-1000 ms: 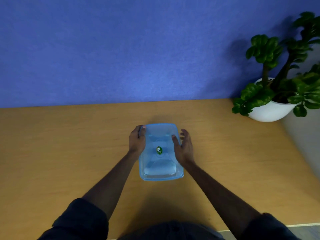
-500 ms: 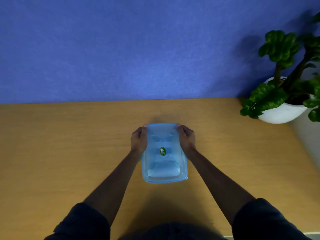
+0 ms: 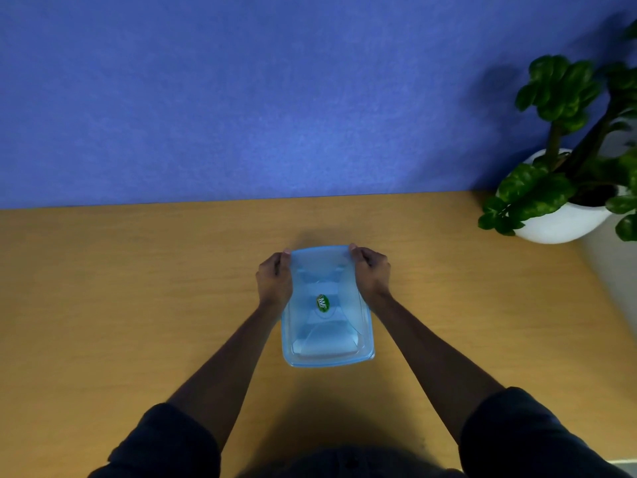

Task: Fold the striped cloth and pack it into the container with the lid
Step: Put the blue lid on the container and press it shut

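Note:
A translucent blue container [image 3: 327, 339] sits in the middle of the wooden table [image 3: 120, 288], its lid [image 3: 320, 267] on top with a green oval sticker at the centre. My left hand [image 3: 274, 281] grips the far left corner of the lid. On the far right corner my right hand [image 3: 370, 274] does the same, fingers curled over the rim. The lid's far end looks slightly raised. A pale shape shows faintly through the plastic; stripes cannot be made out.
A potted plant [image 3: 565, 174] in a white bowl-shaped pot stands at the table's far right corner. A blue wall runs along the back edge. The right table edge drops off beside the pot.
My right hand moved from the lid's right side up to its far right corner and closed on it. The left hand stayed at the far left corner. The camera shifted slightly left.

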The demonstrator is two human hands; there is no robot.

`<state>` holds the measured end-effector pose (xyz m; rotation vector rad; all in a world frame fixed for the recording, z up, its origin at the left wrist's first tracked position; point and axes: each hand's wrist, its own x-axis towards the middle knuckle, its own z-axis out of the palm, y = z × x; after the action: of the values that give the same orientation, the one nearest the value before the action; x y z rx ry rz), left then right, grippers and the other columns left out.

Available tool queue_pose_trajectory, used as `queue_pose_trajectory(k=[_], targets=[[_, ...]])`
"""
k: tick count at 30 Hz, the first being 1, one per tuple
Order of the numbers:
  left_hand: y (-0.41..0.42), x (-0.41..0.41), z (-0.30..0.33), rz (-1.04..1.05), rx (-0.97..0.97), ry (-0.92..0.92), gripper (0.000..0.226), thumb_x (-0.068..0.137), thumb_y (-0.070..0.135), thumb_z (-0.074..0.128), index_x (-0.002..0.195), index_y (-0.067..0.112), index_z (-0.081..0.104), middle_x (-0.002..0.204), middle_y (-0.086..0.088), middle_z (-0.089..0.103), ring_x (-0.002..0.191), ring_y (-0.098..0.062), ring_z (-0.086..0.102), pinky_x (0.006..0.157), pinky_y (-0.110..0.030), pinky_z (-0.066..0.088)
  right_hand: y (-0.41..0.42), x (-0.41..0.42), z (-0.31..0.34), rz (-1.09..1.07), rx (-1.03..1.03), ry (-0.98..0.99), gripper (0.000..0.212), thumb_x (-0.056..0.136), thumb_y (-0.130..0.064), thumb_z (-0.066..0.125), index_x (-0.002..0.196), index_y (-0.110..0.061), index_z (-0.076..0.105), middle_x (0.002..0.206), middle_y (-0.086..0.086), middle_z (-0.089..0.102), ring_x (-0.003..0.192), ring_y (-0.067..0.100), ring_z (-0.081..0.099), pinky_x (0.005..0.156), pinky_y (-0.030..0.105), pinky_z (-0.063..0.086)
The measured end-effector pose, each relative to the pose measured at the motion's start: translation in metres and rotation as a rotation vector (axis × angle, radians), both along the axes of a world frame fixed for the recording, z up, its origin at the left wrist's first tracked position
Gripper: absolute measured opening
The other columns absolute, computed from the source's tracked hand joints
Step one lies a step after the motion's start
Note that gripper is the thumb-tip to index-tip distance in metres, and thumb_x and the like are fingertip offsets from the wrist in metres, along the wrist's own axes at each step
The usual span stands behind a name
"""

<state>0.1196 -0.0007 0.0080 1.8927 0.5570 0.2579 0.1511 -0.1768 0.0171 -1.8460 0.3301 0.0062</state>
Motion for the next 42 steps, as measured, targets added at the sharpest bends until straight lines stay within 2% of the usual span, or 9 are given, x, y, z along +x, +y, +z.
queue_pose_trajectory(k=[3, 5, 7, 10, 16, 24, 31, 36, 42], targets=[[-0.001, 0.000, 0.002, -0.086, 0.136, 0.006, 0.034, 0.095, 0.036, 0.046, 0.074, 0.012, 0.058, 0.065, -0.002, 0.058, 0.061, -0.014, 0.054, 0.060, -0.032, 0.039, 0.000, 0.000, 0.001, 0.017, -0.021, -0.014, 0.030, 0.094, -0.030, 0.059, 0.069, -0.015, 0.067, 0.050, -0.008, 0.043, 0.049, 0.005, 0.038, 0.043, 0.016, 0.028], [-0.003, 0.007, 0.004, -0.207, 0.349, 0.005, 0.034, 0.094, 0.040, 0.047, 0.104, 0.012, 0.064, 0.102, -0.007, 0.068, 0.093, -0.025, 0.063, 0.083, -0.037, 0.048, -0.001, 0.001, 0.002, 0.031, -0.035, -0.025, 0.034, 0.094, -0.030, 0.059, 0.063, -0.016, 0.061, 0.049, -0.007, 0.040, 0.049, 0.006, 0.035, 0.045, 0.022, 0.028], [-0.009, 0.019, 0.007, -0.395, 0.580, -0.032, 0.043, 0.091, 0.046, 0.040, 0.111, 0.016, 0.063, 0.115, -0.004, 0.064, 0.109, -0.025, 0.059, 0.100, -0.044, 0.041, -0.001, 0.002, 0.001, 0.060, -0.046, -0.038, 0.037, 0.094, -0.030, 0.058, 0.059, -0.019, 0.057, 0.048, -0.008, 0.039, 0.049, 0.007, 0.035, 0.047, 0.025, 0.028], [-0.031, 0.033, 0.017, -0.575, 0.715, 0.020, 0.041, 0.095, 0.044, 0.034, 0.106, 0.019, 0.065, 0.109, -0.002, 0.069, 0.110, -0.023, 0.059, 0.113, -0.043, 0.022, -0.001, 0.002, -0.003, 0.084, -0.052, -0.057, 0.038, 0.094, -0.029, 0.058, 0.057, -0.020, 0.056, 0.049, -0.007, 0.042, 0.050, 0.008, 0.036, 0.051, 0.027, 0.029], [-0.044, 0.040, 0.026, -0.482, 0.629, 0.102, 0.039, 0.092, 0.052, 0.045, 0.100, 0.024, 0.070, 0.101, -0.003, 0.074, 0.099, -0.030, 0.063, 0.085, -0.034, 0.043, -0.002, 0.004, -0.006, 0.083, -0.064, -0.038, 0.024, 0.093, -0.025, 0.058, 0.082, -0.011, 0.074, 0.053, -0.013, 0.052, 0.048, -0.001, 0.047, 0.048, 0.015, 0.032], [-0.046, 0.040, 0.023, -0.457, 0.625, 0.069, 0.038, 0.091, 0.052, 0.047, 0.097, 0.023, 0.071, 0.099, 0.001, 0.074, 0.095, -0.025, 0.065, 0.088, -0.036, 0.044, -0.001, 0.005, -0.010, 0.048, 0.030, -0.029, 0.021, 0.091, -0.021, 0.061, 0.087, -0.008, 0.076, 0.059, -0.014, 0.058, 0.052, -0.007, 0.051, 0.049, 0.008, 0.035], [-0.043, 0.039, 0.020, -0.482, 0.622, -0.040, 0.035, 0.093, 0.042, 0.043, 0.093, 0.018, 0.068, 0.097, 0.000, 0.074, 0.093, -0.026, 0.065, 0.092, -0.038, 0.039, -0.002, 0.001, -0.008, 0.070, 0.037, -0.016, 0.021, 0.093, -0.026, 0.058, 0.087, -0.012, 0.073, 0.068, -0.007, 0.062, 0.060, 0.002, 0.050, 0.055, 0.016, 0.038], [-0.021, 0.021, 0.017, -0.376, 0.675, -0.094, 0.041, 0.092, 0.042, 0.042, 0.120, 0.017, 0.059, 0.124, 0.000, 0.062, 0.118, -0.021, 0.055, 0.103, -0.041, 0.033, -0.014, -0.011, -0.002, 0.080, 0.092, -0.011, 0.023, 0.096, -0.031, 0.054, 0.108, -0.019, 0.068, 0.094, -0.011, 0.068, 0.086, -0.005, 0.060, 0.070, 0.006, 0.044], [0.018, -0.051, 0.009, -0.159, 0.344, -0.037, 0.044, 0.090, 0.029, 0.060, 0.128, 0.009, 0.052, 0.126, -0.006, 0.061, 0.114, -0.022, 0.059, 0.090, -0.039, 0.050, -0.047, -0.055, -0.005, 0.218, 0.065, -0.050, 0.026, 0.095, -0.023, 0.059, 0.118, -0.011, 0.065, 0.099, -0.004, 0.072, 0.088, -0.012, 0.063, 0.074, 0.006, 0.046]])
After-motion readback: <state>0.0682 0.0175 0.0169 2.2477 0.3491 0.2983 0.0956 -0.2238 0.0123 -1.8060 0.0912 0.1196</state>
